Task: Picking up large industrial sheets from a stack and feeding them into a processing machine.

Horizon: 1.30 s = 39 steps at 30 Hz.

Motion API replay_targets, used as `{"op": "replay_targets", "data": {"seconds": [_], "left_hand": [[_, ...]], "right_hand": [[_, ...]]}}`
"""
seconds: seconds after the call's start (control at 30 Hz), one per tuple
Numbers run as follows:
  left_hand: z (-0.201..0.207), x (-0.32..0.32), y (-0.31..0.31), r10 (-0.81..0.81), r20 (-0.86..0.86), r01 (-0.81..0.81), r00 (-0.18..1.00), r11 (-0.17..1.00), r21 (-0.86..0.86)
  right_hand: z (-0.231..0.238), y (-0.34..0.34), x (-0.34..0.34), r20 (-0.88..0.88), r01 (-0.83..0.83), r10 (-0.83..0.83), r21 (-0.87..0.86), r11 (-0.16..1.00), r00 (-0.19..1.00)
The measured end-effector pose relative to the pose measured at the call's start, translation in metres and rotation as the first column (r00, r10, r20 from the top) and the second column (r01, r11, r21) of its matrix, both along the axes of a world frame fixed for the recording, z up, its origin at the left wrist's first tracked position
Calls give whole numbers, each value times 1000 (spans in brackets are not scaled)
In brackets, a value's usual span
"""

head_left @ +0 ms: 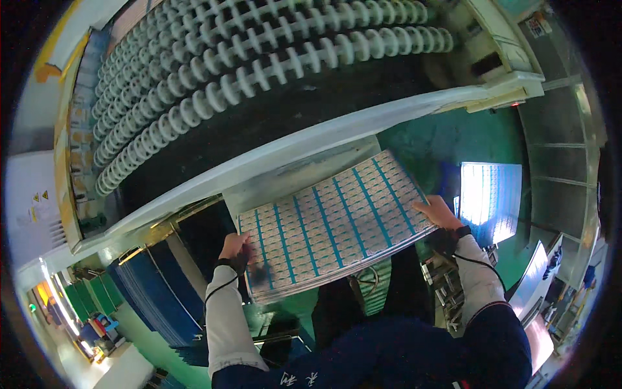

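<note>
A stack of thin rectangular panels [332, 228], which look like circuit board panels, is held between my hands in front of my body. Its top face carries a fine pale pattern crossed by teal stripes, and several layered edges show along the near side. My left hand [234, 246] grips the left edge, with its fingers partly hidden. On the right edge, higher up, my right hand [439, 212] is closed, its thumb near the top face. The stack tilts, its right end farther from me than its left.
Beyond the stack runs a machine's pale front rail [291, 144], with rows of white roller discs [278, 71] behind it. Dark blue panels [152, 285] stand in a rack at left. A shiny panel stack [489, 198] is at right, above the green floor [434, 146].
</note>
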<state>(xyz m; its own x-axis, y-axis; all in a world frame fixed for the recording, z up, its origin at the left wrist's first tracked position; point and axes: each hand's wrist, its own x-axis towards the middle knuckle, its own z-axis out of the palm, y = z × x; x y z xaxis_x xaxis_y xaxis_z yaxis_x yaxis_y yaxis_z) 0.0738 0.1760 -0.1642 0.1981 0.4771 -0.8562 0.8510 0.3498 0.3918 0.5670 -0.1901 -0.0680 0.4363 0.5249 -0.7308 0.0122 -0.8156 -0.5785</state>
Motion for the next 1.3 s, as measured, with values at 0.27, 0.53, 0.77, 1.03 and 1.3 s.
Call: {"op": "replay_targets", "data": {"seconds": [0.27, 0.53, 0.77, 1.03, 1.3], "left_hand": [[23, -26, 3, -145, 27, 147, 989, 984, -103], [106, -40, 18, 277, 161, -225, 947, 934, -279], [150, -11, 42, 603, 376, -408, 703, 776, -481], [113, -26, 56, 575, 638, -350, 512, 818, -456], [106, -23, 65, 582, 697, -348, 419, 812, -469]], "right_hand": [[-6, 2, 1, -109, 9, -20, -107, 994, 994], [4, 45, 55, -22, -265, 264, -138, 954, 964], [48, 69, 78, 522, -691, 531, 168, 703, 667], [42, 116, 54, -728, 772, -456, 158, 615, 512], [16, 125, 35, -553, 562, -278, 449, 694, 785]]}}
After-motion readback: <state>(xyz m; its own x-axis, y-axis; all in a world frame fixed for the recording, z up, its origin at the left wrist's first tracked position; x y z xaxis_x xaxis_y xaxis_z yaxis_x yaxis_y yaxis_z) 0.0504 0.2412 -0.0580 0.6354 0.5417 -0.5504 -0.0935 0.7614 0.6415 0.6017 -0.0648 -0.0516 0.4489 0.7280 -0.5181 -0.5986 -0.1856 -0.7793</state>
